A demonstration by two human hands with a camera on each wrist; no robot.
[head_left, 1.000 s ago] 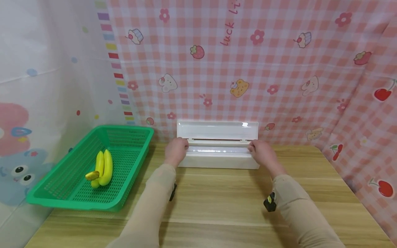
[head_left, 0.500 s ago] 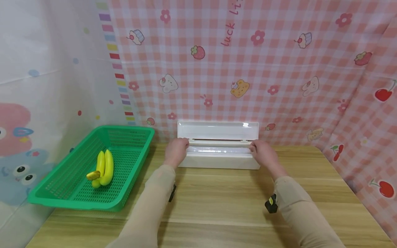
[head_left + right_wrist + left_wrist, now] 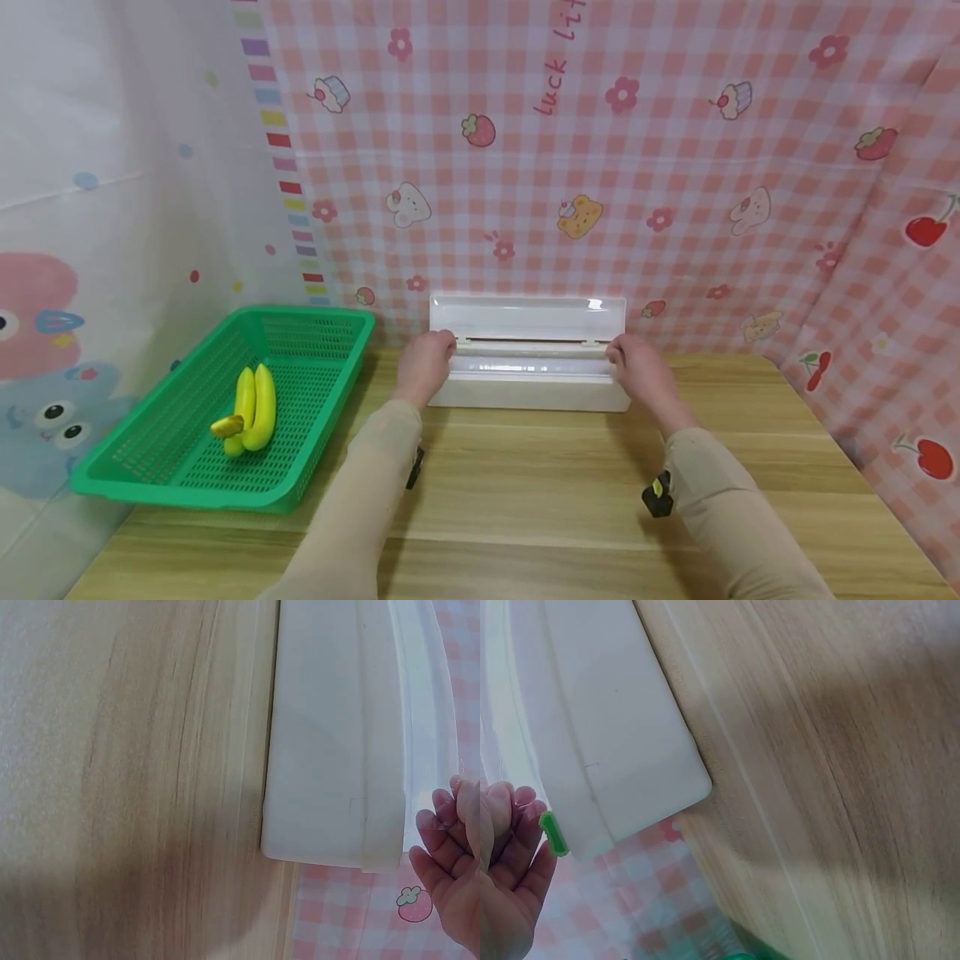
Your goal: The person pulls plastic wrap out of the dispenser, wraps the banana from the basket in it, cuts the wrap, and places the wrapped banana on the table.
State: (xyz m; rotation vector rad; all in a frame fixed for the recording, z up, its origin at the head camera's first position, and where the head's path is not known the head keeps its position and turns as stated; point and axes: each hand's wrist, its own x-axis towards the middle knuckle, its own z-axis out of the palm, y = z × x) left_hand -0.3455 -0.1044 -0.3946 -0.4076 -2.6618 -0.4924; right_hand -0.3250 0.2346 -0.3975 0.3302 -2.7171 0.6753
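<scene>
A white cling film dispenser [image 3: 528, 395] lies lengthwise at the back of the table, its lid [image 3: 525, 317] swung up against the backdrop. Clear film [image 3: 531, 366] shows shiny inside its opening. At the left end, my left hand [image 3: 424, 367] pinches the film between thumb and fingers. A small green piece [image 3: 553, 834] sits on the box end beside those fingers in the left wrist view. My right hand [image 3: 643, 375] likewise pinches the film at the right end; its fingertips [image 3: 429, 820] show through the transparent sheet in the right wrist view.
A green plastic basket [image 3: 330, 425] with yellow bananas [image 3: 258, 408] in it stands on the left of the wooden table [image 3: 525, 500]. Pink checked cloth [image 3: 487, 167] hangs right behind the dispenser. Another cloth side closes off the right.
</scene>
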